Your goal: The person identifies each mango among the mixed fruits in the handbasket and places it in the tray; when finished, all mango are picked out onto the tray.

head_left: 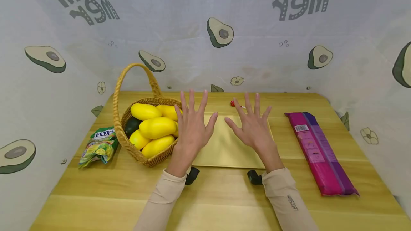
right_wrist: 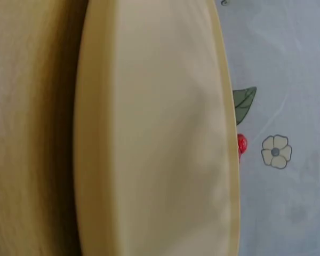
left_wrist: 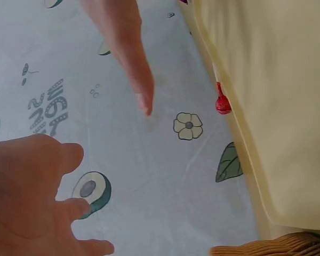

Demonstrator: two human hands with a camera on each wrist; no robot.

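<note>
One green snack bag (head_left: 100, 147) lies farthest left of the gold tray (head_left: 224, 150), and nearer it stands a woven basket (head_left: 133, 149) heaped with smooth yellow fruits (head_left: 157, 127). The left hand (head_left: 193, 127), empty and fingers spread wide, shows across the tray's left edge in the head view. Under the hands, the tray looks flat, rectangular and plain, softly shiny, with a narrow border. A red lollipop (head_left: 232, 103) lies beyond its far edge. The right hand (head_left: 255, 127), equally wide and empty, shows across its right side; farther right slants a long magenta-and-purple packet (head_left: 321, 156).
</note>
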